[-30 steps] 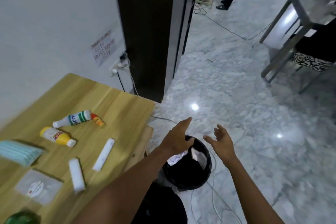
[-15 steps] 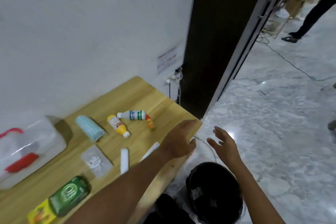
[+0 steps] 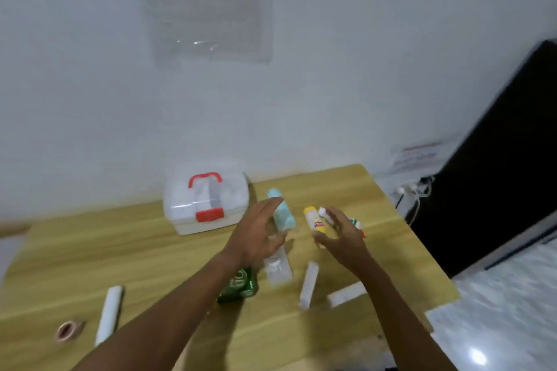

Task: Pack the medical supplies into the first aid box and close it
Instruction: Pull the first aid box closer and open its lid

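Observation:
The first aid box (image 3: 184,205), clear white with a red handle and red latch, stands shut at the back of the wooden table (image 3: 90,253). My left hand (image 3: 256,235) hovers open above a clear sachet (image 3: 278,269) and a green packet (image 3: 239,286). My right hand (image 3: 342,233) hovers open beside a yellow bottle (image 3: 313,220), partly covering a white and green bottle (image 3: 355,223). A pale blue mask stack (image 3: 283,214) lies between the hands. Two white rolls (image 3: 309,283) (image 3: 346,294) lie nearer me, a third white roll (image 3: 109,313) and a tape roll (image 3: 67,330) at the left.
A white wall rises right behind the table, with a clear plastic sheet (image 3: 205,9) on it. A dark cabinet (image 3: 500,159) stands to the right, with a wall socket and cables (image 3: 414,190) beside it. Marble floor (image 3: 497,325) shows past the table's right edge.
The view has swung left from the floor and black bin to the table. Both hands have come over the supplies, and the first aid box is now fully in view.

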